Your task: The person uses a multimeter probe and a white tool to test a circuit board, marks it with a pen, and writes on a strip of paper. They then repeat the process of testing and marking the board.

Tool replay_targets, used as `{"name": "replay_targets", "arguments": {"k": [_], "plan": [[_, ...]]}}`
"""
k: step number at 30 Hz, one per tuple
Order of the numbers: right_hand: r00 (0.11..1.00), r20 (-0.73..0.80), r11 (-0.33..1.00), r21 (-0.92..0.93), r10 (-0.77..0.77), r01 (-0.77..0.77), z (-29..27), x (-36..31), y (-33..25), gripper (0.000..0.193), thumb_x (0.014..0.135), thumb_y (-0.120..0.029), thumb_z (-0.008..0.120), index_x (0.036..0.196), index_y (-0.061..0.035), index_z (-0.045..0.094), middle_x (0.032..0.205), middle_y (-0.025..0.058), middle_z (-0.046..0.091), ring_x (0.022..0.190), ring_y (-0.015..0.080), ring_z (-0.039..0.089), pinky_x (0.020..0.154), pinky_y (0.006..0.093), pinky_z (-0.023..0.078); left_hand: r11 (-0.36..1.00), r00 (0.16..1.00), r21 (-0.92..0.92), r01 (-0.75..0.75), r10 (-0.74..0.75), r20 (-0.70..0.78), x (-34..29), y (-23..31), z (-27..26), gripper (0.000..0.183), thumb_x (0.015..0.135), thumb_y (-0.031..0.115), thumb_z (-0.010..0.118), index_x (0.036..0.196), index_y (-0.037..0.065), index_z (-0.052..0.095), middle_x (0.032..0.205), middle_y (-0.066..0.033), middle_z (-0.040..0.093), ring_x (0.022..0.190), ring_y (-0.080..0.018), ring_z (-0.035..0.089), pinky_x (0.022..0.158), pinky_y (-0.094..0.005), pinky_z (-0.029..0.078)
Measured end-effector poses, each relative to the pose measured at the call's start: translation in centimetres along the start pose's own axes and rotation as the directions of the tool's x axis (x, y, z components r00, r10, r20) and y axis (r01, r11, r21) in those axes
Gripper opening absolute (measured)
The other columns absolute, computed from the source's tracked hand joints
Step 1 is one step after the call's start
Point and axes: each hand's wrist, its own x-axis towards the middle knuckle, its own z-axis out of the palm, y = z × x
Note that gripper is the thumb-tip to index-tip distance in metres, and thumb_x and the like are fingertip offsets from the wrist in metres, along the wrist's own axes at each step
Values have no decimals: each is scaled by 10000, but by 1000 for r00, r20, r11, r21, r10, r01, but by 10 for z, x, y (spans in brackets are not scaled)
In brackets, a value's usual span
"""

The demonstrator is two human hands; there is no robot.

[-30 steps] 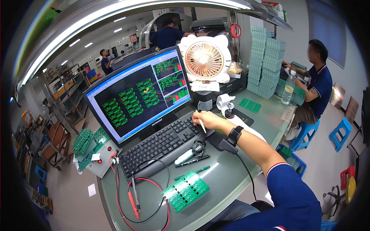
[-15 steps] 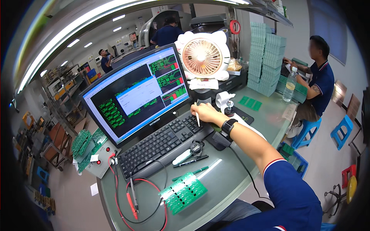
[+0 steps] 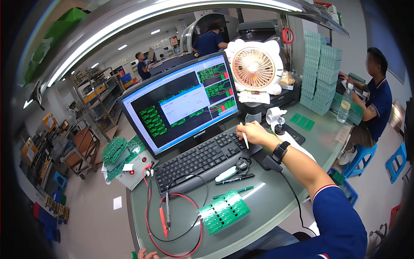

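My right hand (image 3: 255, 133) is over the number keys at the right end of the black keyboard (image 3: 202, 159), closed around a slim white pointed stick (image 3: 245, 139). A black watch (image 3: 281, 151) is on that wrist. At the bottom edge, only a few fingertips of my left hand (image 3: 147, 254) show, beside a small green patch; what they hold, if anything, is cut off. Behind the keyboard stands a monitor (image 3: 181, 103) with green circuit patterns and a light dialog box. A green circuit board panel (image 3: 224, 211) lies on the desk in front.
Red and black test leads (image 3: 163, 220) curl left of the panel, running from a white box (image 3: 138, 172) topped with green boards. Pens (image 3: 235, 178) lie below the keyboard. A white fan (image 3: 253, 67), tall board stacks (image 3: 319, 77) and a bottle (image 3: 344, 105) stand behind; a person sits right.
The view has swung left, so the desk appears further right. Fingertips of my left hand have come in at the bottom. My right hand stays at the number keys with the white stick.
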Motion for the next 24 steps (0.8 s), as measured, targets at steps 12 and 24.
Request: {"name": "replay_targets", "arguments": {"k": [12,24], "plan": [[938,-86,936,147,334,-320,-20,-32,-23,209,909,-227,539,1061,-99,473,937,179,660,891,411,623,725,508,467,926,956,-378,-24,131,261,60,-11,-1,126,914,121,554,984,19,573,826,-48,551,787,-179,554,730,-314,458],[964,139,878,459,-226,139,-26,-39,-141,323,894,-176,598,1158,-34,477,1118,193,606,1049,357,602,869,418,486,889,713,332,-314,-10,702,148,56,78,596,771,597,595,893,14,588,761,-191,665,754,-372,658,670,-448,509]]}}
